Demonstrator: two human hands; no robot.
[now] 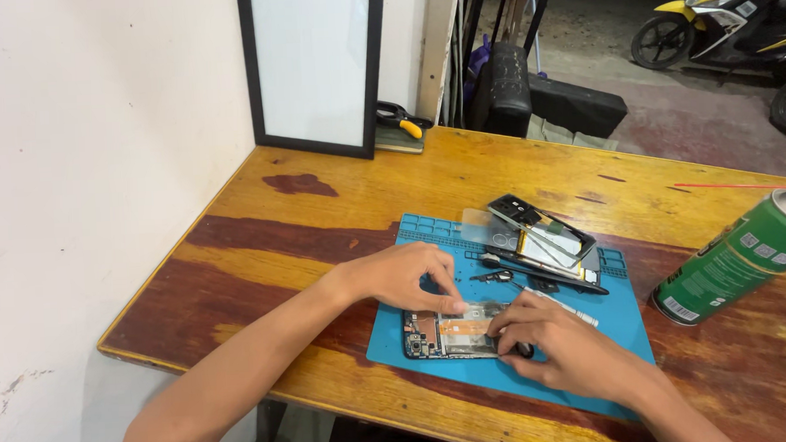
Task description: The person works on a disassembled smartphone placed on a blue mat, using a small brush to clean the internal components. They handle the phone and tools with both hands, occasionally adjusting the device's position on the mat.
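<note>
Fingers of the left hand press down, bent, on the top edge of an opened phone, pinning it rather than gripping it. The right hand curls over the phone's right end, fingertips closed against it; whether they pinch a small part or a tool I cannot tell from here. The phone lies face down with its back off, boards and copper-coloured strip exposed, near the front edge of a blue repair mat on the wooden desk. Just behind it sit tweezers and a stack of removed phone parts. A green spray can lies tipped at the right. This looks like mid-disassembly, working something loose inside the body; any further move there calls for a steady hold and a light touch.
</note>
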